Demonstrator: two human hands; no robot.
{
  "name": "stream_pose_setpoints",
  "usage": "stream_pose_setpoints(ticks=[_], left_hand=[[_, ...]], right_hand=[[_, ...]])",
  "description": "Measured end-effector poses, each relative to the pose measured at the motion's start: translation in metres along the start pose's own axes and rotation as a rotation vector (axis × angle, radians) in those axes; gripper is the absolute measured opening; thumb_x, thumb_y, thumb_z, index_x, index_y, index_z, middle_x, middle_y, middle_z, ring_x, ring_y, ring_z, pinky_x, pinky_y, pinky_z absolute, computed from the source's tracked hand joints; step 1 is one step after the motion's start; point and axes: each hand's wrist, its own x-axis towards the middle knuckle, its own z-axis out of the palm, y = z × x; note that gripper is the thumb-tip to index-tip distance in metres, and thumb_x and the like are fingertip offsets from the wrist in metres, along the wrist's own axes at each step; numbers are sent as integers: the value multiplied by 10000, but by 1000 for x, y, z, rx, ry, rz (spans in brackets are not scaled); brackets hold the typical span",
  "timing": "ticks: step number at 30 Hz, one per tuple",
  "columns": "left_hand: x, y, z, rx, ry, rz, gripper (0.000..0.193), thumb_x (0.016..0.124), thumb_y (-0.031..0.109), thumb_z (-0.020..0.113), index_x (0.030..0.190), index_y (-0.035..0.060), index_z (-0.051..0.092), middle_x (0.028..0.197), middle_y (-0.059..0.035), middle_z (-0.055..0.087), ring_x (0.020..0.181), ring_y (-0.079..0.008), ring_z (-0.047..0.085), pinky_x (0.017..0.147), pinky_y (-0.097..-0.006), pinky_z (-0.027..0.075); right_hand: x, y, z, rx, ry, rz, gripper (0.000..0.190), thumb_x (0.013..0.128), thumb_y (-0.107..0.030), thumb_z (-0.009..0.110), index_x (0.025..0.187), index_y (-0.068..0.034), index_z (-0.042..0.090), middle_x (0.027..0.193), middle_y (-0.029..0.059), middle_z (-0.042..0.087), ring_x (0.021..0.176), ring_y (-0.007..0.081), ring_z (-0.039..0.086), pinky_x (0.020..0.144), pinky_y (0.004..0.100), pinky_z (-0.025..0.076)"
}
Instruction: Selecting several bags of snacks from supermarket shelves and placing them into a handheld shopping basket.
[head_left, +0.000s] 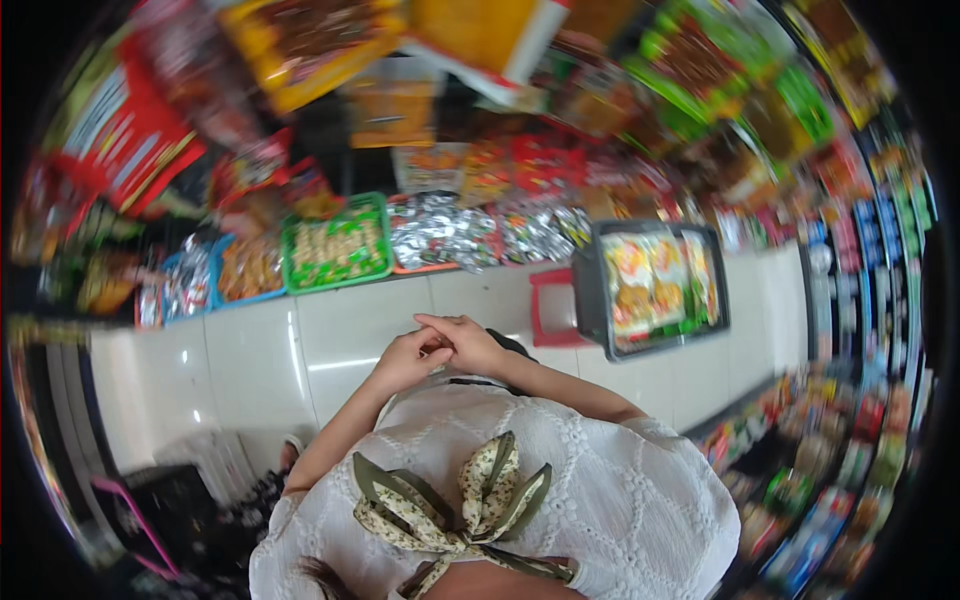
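My left hand (411, 358) and my right hand (466, 343) meet in front of my waist, with the fingers loosely laced or touching. No object shows in either one. Ahead of them, a green plastic basket (388, 244) of small wrapped snacks stands at the foot of the shelf. Beside it lie silver-wrapped packets (442, 229). Right of my hands, a dark grey plastic bin (592, 300) holds several clear food packets (649, 281), with a red plastic stool (545, 311) next to it.
Packaged snacks, among them a red bag (124, 142), hang over the baskets. Stocked shelves (862, 300) line the right side. At lower left are a black bag or cart with a pink edge (131, 517), a pale crate (210, 461) and someone's foot (289, 452). Pale floor tiles (247, 360) lie between.
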Motion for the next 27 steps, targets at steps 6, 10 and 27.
stream_pose_setpoints(ticks=[6, 10, 27], left_hand=[[-53, -13, -49, -81, 224, -70, 239, 808, 172, 588, 985, 13, 570, 884, -106, 632, 789, -204, 604, 732, -303, 472], [-75, -30, -91, -119, 332, -190, 257, 836, 203, 577, 993, 0, 560, 864, -100, 626, 783, -188, 594, 737, -300, 463], [-117, -59, -284, -208, 641, -362, 311, 819, 279, 606, 969, 6, 604, 877, -96, 648, 824, -176, 610, 748, -303, 466]], right_hand=[[77, -23, 43, -29, -397, -83, 635, 662, 12, 569, 1263, -105, 400, 1014, 156, 580, 920, 316, 567, 783, 380, 455], [134, -46, 69, -27, -560, -134, 600, 681, -18, 578, 1249, -131, 423, 979, 146, 599, 867, 309, 591, 754, 375, 470], [362, -115, 168, 15, -938, -323, 500, 734, -80, 597, 1212, -99, 453, 970, 135, 632, 874, 270, 620, 757, 333, 479]])
